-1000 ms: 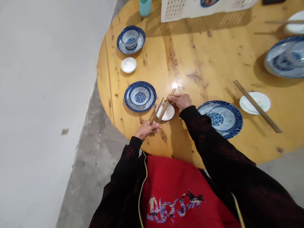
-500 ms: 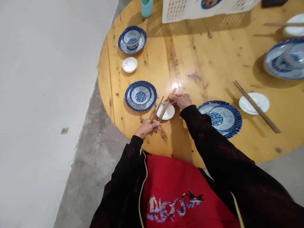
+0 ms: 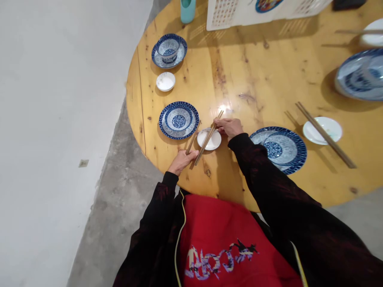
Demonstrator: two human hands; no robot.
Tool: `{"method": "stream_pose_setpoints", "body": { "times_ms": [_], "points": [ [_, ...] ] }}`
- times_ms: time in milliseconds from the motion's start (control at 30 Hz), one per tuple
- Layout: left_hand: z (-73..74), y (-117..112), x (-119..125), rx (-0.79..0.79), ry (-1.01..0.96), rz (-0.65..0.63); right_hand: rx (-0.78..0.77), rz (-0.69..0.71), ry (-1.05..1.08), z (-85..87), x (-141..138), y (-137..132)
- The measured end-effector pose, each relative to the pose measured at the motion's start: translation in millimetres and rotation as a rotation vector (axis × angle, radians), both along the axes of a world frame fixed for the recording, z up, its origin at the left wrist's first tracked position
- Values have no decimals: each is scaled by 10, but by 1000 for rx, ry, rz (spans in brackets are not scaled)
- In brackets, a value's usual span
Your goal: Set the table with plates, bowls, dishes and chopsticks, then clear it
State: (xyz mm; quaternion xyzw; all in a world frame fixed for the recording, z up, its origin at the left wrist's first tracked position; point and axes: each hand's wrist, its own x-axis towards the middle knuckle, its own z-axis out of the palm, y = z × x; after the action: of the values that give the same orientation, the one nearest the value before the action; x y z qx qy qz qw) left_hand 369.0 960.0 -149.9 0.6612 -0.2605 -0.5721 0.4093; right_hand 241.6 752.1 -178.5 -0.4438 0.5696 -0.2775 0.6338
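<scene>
My right hand (image 3: pixel 231 128) pinches a pair of chopsticks (image 3: pixel 206 141) near their upper ends. They slant across a small white dish (image 3: pixel 214 142). To the left, my left hand (image 3: pixel 181 161) is closed on other chopsticks (image 3: pixel 191 142), whose exact number I cannot make out; their tips point up beside the dish. The lower ends of the right hand's pair lie close to my left fingertips. A blue-patterned plate with a bowl (image 3: pixel 178 120) stands just beyond my left hand. Partly behind my right forearm is another blue-patterned plate (image 3: pixel 296 155) with a bowl on it.
Chopsticks (image 3: pixel 326 136) rest across a white dish (image 3: pixel 336 129) at right. Another plate and bowl (image 3: pixel 169 52) and a white dish (image 3: pixel 165 81) sit at upper left. A white basket (image 3: pixel 245 18) and turquoise container (image 3: pixel 188 12) stand at the back. A wooden table (image 3: pixel 233 83) carries everything.
My left hand has drawn slightly away from the right hand's chopsticks, whose lower ends now show free of its fingers. My right hand stays over the dish's edge. The view has shifted slightly.
</scene>
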Motion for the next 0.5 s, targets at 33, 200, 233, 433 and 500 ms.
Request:
{"method": "stream_pose_setpoints", "body": {
  "times_ms": [33, 200, 233, 433, 500],
  "points": [
    [1, 11, -9, -3, -6, 6, -8, -6, -6, -19, -4, -4],
    [9, 86, -66, 3, -45, 77, -16, -28, -39, -64, -31, 2],
    [14, 108, -71, 1, -56, 96, -10, -32, -42, -58, -43, 17],
    [46, 266, -74, 19, -152, 139, -27, -114, -60, -13, -233, 244],
    [49, 298, -89, 7, -180, 141, -78, -137, -29, -12, -317, 350]
  ]
}}
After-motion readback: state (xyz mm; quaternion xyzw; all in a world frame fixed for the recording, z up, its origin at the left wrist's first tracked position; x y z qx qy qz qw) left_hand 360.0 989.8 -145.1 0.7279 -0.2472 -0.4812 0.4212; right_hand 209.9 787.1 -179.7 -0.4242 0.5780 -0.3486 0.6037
